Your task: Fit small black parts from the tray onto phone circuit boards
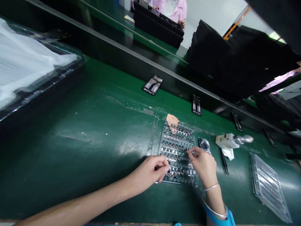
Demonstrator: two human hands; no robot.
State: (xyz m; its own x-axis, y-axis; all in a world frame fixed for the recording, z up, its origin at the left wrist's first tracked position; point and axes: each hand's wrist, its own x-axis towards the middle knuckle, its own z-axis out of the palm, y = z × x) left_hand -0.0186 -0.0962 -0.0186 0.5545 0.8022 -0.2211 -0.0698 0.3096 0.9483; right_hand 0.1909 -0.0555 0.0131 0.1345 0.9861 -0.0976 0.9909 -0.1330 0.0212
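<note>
Green counter, viewed from above. Left hand and right hand are held over a clear plastic tray lying on the counter directly beneath them. Rows of small dark and metallic parts are seated in the tray. Each grip is drawn together, thumb to fingers, over the parts; whether a part is clamped cannot be told. A bangle is worn on the right wrist, above a blue sleeve. Tan paper is laid at the tray's far edge. To the right are placed a foil bag, black tweezers, tissue, a white bottle and a second clear tray. Phone frames are set farther off. White-filled plastic trays are stacked at left. Black bins and a person in pink are seen beyond.
</note>
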